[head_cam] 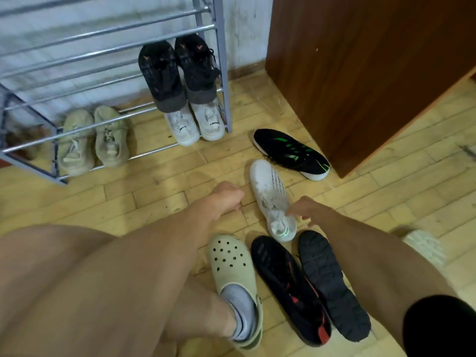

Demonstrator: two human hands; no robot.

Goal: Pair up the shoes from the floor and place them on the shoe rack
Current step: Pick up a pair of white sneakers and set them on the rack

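Neither hand holds a shoe. At centre frame the left hand hangs over bare floor with its fingers curled under into a loose fist, its grip narrow and empty. Just right of it, the right hand reaches down to the heel of a white sneaker; its fingertips seem to touch the collar, but motion blur leaves it unclear whether the grip has closed on anything.

That white sneaker lies on the wooden floor, toe pointing to the top of the frame. Above and right of it, a black sneaker with green stripes lies at an angle just beside a brown wooden cabinet. In the lower centre, 2 black shoes sit side by side: a black shoe with red accents upright, and a black shoe turned sole up to its right. To their left, the person's foot in a grey sock wears a pale clog.

A grey metal shoe rack fills the upper left. A black pair stands on a bar tier at its right end, a white pair sits below it, and a beige pair rests further left on the lowest tier.
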